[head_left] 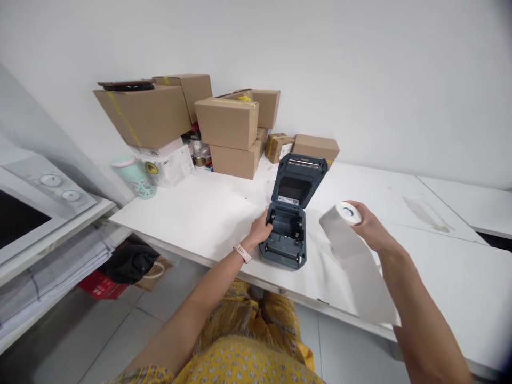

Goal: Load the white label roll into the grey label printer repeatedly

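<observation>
A dark grey label printer (283,234) stands on the white table with its lid (300,178) raised and its inner compartment exposed. My left hand (261,229) grips the printer's left side, fingers bent over the edge. To the right of the printer, my right hand (366,224) holds a roll of white labels (347,212) above the table. A long strip (356,272) of the roll hangs down towards the table's front edge. The roll and printer are apart.
Cardboard boxes (228,125) are stacked at the back of the white table (180,213). A mint tumbler (136,178) and a white box (170,165) stand at the left. A microwave (44,186) sits on a shelf at the far left.
</observation>
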### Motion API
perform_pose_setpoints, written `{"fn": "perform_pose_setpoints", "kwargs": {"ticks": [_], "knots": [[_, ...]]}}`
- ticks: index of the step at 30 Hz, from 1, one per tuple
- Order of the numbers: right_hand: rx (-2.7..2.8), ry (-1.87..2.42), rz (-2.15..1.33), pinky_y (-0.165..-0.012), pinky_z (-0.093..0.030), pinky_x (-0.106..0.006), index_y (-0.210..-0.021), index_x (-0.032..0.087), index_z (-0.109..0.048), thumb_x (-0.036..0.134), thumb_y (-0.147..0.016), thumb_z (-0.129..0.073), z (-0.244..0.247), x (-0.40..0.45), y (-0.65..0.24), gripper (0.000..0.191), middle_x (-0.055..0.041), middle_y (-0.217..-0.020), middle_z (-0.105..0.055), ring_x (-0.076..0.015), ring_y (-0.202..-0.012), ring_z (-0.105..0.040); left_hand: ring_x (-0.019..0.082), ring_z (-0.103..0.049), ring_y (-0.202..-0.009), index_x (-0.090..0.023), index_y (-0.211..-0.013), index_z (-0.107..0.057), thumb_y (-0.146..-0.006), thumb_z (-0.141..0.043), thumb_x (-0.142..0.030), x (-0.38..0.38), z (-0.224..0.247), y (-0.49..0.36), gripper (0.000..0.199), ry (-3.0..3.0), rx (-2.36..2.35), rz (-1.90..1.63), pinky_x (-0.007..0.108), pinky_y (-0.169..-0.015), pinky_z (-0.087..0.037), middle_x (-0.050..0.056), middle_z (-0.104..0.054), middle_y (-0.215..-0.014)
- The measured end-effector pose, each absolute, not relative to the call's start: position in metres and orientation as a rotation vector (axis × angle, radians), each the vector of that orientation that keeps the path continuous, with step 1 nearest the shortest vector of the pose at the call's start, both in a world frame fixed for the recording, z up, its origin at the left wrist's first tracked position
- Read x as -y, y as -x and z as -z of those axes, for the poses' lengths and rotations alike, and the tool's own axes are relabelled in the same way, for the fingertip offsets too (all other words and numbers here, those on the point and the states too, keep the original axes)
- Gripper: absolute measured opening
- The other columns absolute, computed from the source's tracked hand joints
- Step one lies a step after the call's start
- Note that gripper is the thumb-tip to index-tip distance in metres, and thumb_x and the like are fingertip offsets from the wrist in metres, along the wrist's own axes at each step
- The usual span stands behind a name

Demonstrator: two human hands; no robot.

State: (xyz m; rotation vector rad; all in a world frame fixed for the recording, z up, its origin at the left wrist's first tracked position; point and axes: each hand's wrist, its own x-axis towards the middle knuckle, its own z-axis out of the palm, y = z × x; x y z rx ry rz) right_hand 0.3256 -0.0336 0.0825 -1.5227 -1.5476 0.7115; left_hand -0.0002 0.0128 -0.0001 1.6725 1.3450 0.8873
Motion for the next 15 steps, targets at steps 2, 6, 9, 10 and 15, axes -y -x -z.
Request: {"fn": "perform_pose_setpoints", "kwargs": {"ticks": [2,6,9,10,15], "knots": [[1.484,1.638,-0.676,-0.076,-0.055,-0.038,-0.120,0.020,-0.053,0.035,-0.060,-0.073,-0.057,0.017,-0.328,0.065,-0.0128,-0.114,-0.066,-0.0291,-0.100,-0.063,0.030,-0.058,-0.124,-0.025,-0.144,-0.049,-0.073,-0.055,-0.016,-0.013,-0.001,0.000,0.072,-1.668,-1.361,-0.863,0.044,-0.110,-0.041,0.004,-0.064,-0.134],[1.501,1.746,-0.708,-0.074,-0.055,-0.035,-0.121,0.018,-0.053,0.032,-0.058,-0.073,-0.023,-0.005,-0.317,0.068,-0.0101,-0.106,-0.067,-0.0246,-0.094,-0.063,0.030,-0.057,-0.126,-0.023,-0.146,-0.045,-0.073,-0.052,-0.015,-0.011,-0.006,0.000,0.074,-1.707,-1.370,-0.836,0.044,-0.110,-0.041,0.005,-0.060,-0.140],[1.508,1.776,-0.733,-0.079,-0.056,-0.039,-0.122,0.016,-0.054,0.031,-0.055,-0.076,-0.014,-0.003,-0.312,0.072,-0.0107,-0.107,-0.067,-0.0262,-0.095,-0.064,0.030,-0.058,-0.124,-0.022,-0.147,-0.045,-0.074,-0.051,-0.014,-0.009,-0.009,0.001,0.074,-1.722,-1.376,-0.814,0.044,-0.109,-0.043,0.006,-0.061,-0.139],[1.510,1.782,-0.742,-0.081,-0.056,-0.041,-0.124,0.015,-0.053,0.033,-0.055,-0.077,-0.014,0.000,-0.315,0.075,-0.0117,-0.109,-0.067,-0.0275,-0.097,-0.064,0.030,-0.058,-0.125,-0.022,-0.147,-0.044,-0.074,-0.050,-0.014,-0.009,-0.009,0.001,0.074,-1.721,-1.376,-0.813,0.044,-0.109,-0.043,0.006,-0.060,-0.139],[1.502,1.679,-0.979,-0.097,-0.052,-0.045,-0.129,0.023,-0.057,0.045,-0.065,-0.077,-0.025,0.031,-0.372,0.071,-0.0144,-0.133,-0.062,-0.0317,-0.119,-0.062,0.031,-0.055,-0.128,-0.020,-0.148,-0.043,-0.075,-0.050,-0.015,-0.011,-0.004,0.001,0.074,-1.726,-1.358,-0.838,0.045,-0.110,-0.041,0.008,-0.058,-0.142]]}}
